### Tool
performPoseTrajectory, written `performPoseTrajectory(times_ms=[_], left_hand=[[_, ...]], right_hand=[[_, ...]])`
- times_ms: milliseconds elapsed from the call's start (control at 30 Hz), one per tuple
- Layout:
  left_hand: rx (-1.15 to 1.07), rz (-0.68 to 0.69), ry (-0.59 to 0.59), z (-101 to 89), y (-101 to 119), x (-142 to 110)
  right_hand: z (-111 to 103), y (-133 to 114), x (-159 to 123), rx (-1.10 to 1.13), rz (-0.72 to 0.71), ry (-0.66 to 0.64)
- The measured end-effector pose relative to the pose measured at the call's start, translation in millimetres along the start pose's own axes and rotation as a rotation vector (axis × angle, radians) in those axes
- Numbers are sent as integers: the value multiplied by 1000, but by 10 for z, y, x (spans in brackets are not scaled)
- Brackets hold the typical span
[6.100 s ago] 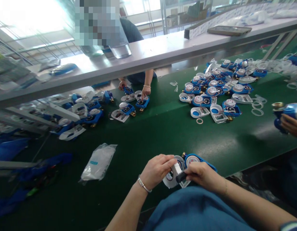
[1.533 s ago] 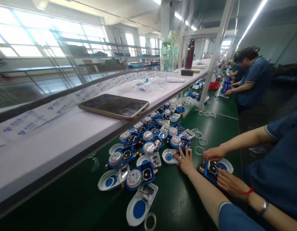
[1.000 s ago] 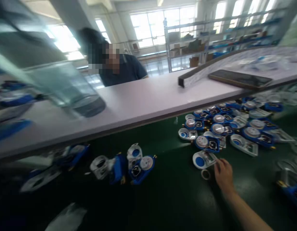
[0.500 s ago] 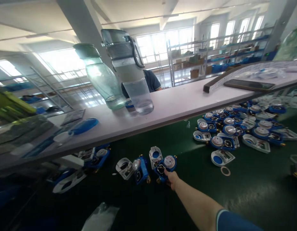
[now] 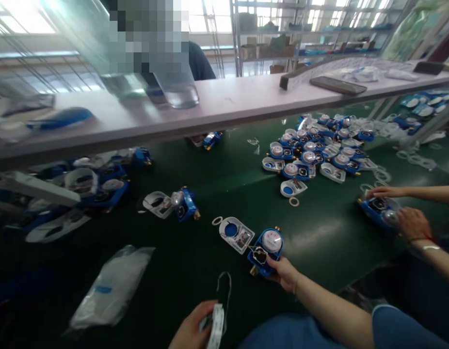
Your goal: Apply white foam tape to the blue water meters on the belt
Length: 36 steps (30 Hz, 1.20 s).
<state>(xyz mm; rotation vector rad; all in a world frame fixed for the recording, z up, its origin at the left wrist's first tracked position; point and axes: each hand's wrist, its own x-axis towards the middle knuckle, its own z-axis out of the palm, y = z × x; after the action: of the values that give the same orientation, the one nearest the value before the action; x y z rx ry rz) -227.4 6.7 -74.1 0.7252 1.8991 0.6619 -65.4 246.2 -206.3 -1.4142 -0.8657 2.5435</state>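
Note:
My right hand [image 5: 285, 274] grips a blue water meter [image 5: 267, 261] by its near edge, with fingers closed round it. The meter has a round clear dial and an open compartment. Beside it lies a white cover [image 5: 236, 232] with a blue disc inside, joined to the meter by thin wires. At the bottom edge my left hand [image 5: 191, 325] is closed on a white printed strip [image 5: 217, 322]; a thin pale strand loops above it. A white ring [image 5: 217, 220] lies next to the cover. Further left, another blue meter [image 5: 187, 204] rests tilted by its own white cover.
A clear plastic bag [image 5: 111, 286] lies at left. Many meters [image 5: 308, 155] crowd the back right; more [image 5: 108, 189] sit at left. A shelf [image 5: 239, 104] with bottles and a phone [image 5: 337, 85] crosses overhead. At right, a co-worker's hands [image 5: 415, 223] hold another meter [image 5: 379, 211].
My right hand has brought the meter and its cover nearer to me. My left hand has come into view with the white strip. The view has tilted down, showing the co-worker's hands.

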Motion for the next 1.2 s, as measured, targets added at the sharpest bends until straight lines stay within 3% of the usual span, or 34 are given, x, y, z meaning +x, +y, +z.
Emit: performPoseTrajectory(times_ms=[67, 167, 267, 367, 500, 567, 667, 833, 1033, 1200], left_hand=[[1, 67, -53, 183, 154, 171], [-47, 84, -134, 517, 431, 353], [-136, 119, -215, 853, 656, 463], [-174, 155, -277, 1086, 766, 536], [-259, 130, -293, 1218, 771, 654], [-313, 128, -237, 1266, 756, 722], [-348, 136, -150, 1354, 767, 783], [-511, 123, -150, 1488, 812, 744], [-828, -115, -35, 1611, 716, 731], [-924, -154, 31, 1704, 676, 788]], right_hand=[[-330, 113, -309, 3, 1, 35], [-661, 218, -627, 1, -3, 32], [-937, 190, -776, -284, -37, -28], [-1269, -27, -814, -755, -118, 43], [-1538, -490, -748, -957, -322, 159], [-1465, -701, -677, -1061, -452, 130], [-1149, -902, -543, -1250, -610, -10], [-664, -1002, -333, -1584, -696, -306], [-553, -1048, -297, -1804, -731, -417], [-556, -961, -379, -1843, -768, -479]])
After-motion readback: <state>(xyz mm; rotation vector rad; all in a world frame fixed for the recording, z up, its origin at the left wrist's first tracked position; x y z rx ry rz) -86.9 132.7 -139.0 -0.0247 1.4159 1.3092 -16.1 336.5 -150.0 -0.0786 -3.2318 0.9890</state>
